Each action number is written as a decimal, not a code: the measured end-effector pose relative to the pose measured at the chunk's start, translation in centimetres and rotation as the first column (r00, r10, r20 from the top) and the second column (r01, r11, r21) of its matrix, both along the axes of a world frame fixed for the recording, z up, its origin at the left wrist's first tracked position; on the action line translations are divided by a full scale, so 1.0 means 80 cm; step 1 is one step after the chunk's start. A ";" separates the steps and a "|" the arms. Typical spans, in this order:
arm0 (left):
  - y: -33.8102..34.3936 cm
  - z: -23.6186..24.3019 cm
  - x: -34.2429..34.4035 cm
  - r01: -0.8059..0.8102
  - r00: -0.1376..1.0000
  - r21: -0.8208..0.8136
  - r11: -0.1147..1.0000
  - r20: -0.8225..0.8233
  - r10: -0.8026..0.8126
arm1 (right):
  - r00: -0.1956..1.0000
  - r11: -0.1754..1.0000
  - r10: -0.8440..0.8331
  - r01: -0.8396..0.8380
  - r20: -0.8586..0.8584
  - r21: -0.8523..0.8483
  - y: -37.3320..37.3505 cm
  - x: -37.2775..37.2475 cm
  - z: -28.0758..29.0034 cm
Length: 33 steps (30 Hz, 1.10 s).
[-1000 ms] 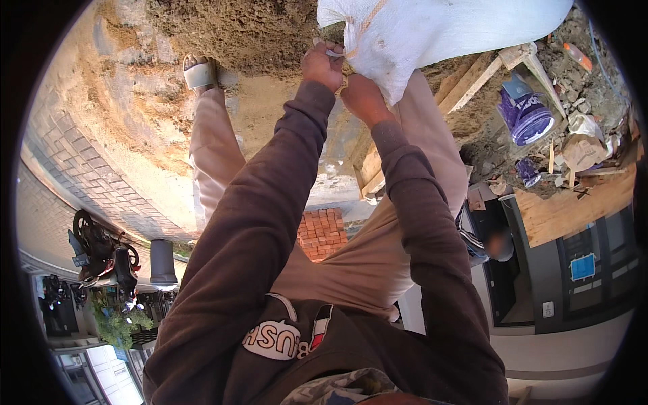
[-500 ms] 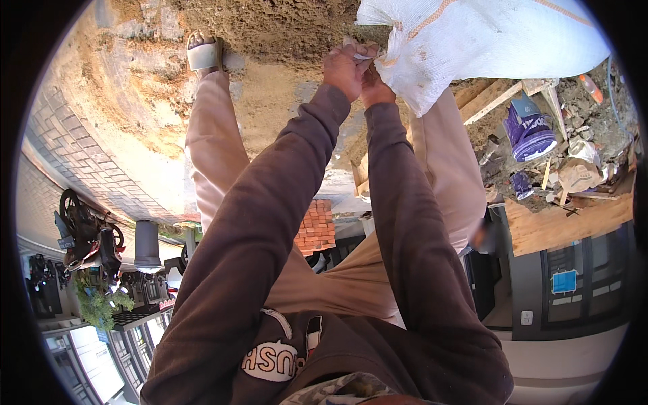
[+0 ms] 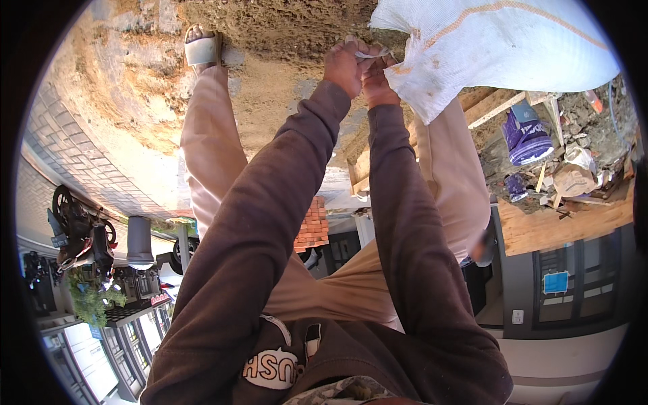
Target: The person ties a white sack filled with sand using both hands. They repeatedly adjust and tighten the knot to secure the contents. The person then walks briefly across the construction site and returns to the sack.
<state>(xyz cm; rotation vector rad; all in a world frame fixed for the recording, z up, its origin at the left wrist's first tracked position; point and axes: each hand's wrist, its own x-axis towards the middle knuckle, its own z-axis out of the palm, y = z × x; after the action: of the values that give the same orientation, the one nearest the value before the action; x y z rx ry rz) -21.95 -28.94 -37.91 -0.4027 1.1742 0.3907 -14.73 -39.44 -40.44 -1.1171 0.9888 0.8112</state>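
Outdoor building site beside a built-up street. Construction is indicated by loose brown earth (image 3: pixel 270 20), a stack of red bricks (image 3: pixel 312 228), timber pieces (image 3: pixel 496 111), and rubble (image 3: pixel 580 131) around a purple bucket (image 3: pixel 525 140), with a plywood board (image 3: pixel 557 226) alongside. The street setting is indicated by block paving (image 3: pixel 71 131), a motorcycle (image 3: pixel 84 229), and a building front with dark-framed windows (image 3: pixel 584 277); daylight illuminates the sandy ground (image 3: pixel 263 88).

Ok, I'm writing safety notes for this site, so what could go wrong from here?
The left hand and right hand are close together at one end of the white sack, which might slip or spill. Toes bared by the open sandal could be hurt by anything dropped. Rubble and wooden slats beside the right leg could trip a step that way.
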 end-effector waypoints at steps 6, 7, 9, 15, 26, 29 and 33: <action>0.002 -0.007 -0.007 0.019 1.000 0.039 0.999 -0.013 -0.018 | 0.988 0.982 0.157 -0.156 0.004 -0.104 0.011 0.004 -0.015; 0.002 -0.008 -0.008 0.022 1.000 0.037 0.999 -0.021 -0.021 | 0.984 0.978 0.180 -0.179 0.006 -0.105 0.010 0.005 -0.016; 0.003 -0.010 -0.014 0.066 0.997 0.050 0.997 -0.031 -0.064 | 0.976 0.972 0.218 -0.218 -0.007 -0.083 0.005 0.007 -0.018; 0.016 -0.014 -0.062 0.271 0.961 0.129 0.954 -0.092 -0.261 | 0.959 0.959 0.274 -0.278 -0.068 -0.061 -0.009 0.023 -0.027; 0.028 0.029 -0.114 0.653 0.749 0.236 0.720 -0.057 -0.661 | 0.942 0.956 0.285 -0.265 -0.176 0.130 0.016 0.047 0.063; 0.034 0.042 -0.115 0.659 0.723 0.303 0.689 -0.002 -0.691 | 0.945 0.966 0.250 -0.229 -0.210 0.121 0.017 0.054 0.060; 0.039 0.034 -0.105 0.612 0.743 0.360 0.704 0.044 -0.668 | 0.961 0.996 0.078 -0.062 -0.263 0.070 0.014 0.056 0.045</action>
<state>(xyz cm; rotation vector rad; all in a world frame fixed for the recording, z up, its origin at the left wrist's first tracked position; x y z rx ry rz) -30.38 -25.85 -35.23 0.2766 0.9814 -0.0770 -10.23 -38.30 -36.87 -1.0118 1.1438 1.0626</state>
